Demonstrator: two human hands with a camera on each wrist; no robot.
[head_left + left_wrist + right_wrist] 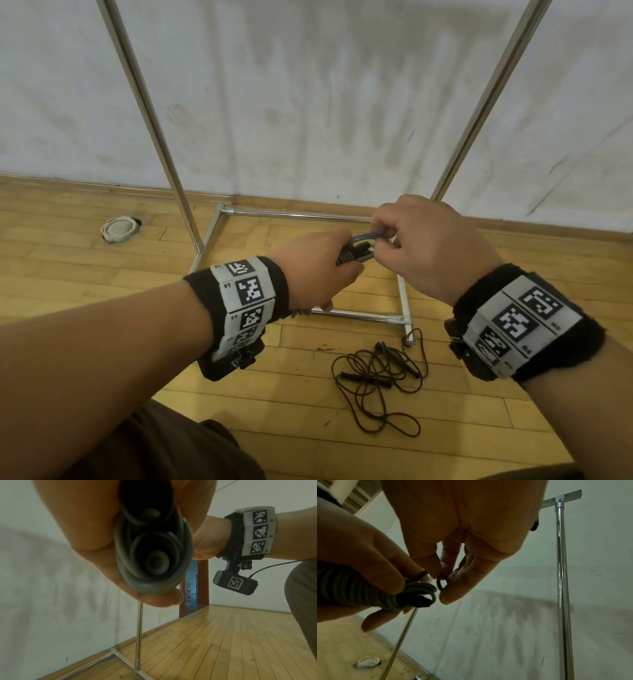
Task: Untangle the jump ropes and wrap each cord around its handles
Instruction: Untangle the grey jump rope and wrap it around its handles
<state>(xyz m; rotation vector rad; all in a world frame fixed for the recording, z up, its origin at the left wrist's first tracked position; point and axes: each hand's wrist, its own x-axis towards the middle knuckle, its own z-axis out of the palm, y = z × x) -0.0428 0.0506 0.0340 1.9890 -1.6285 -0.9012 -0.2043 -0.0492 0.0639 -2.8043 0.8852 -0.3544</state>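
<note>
My left hand (318, 270) grips a bundle of two dark handles with grey cord (359, 248) wound round them; their round butt ends (154, 561) face the left wrist camera. The coils (356, 589) show in the right wrist view. My right hand (387, 233) pinches a small loop of the grey cord (441, 582) between thumb and fingertips just beyond the handle tips. A second jump rope (380, 373), black and thin, lies loosely tangled on the wooden floor below my hands, its two black handles among the loops.
A chrome clothes rack stands against the white wall, its base frame (404, 305) on the floor under my hands and its uprights (150, 113) on either side. A round white floor fitting (118, 229) sits left. My dark trouser leg (154, 445) is at the bottom.
</note>
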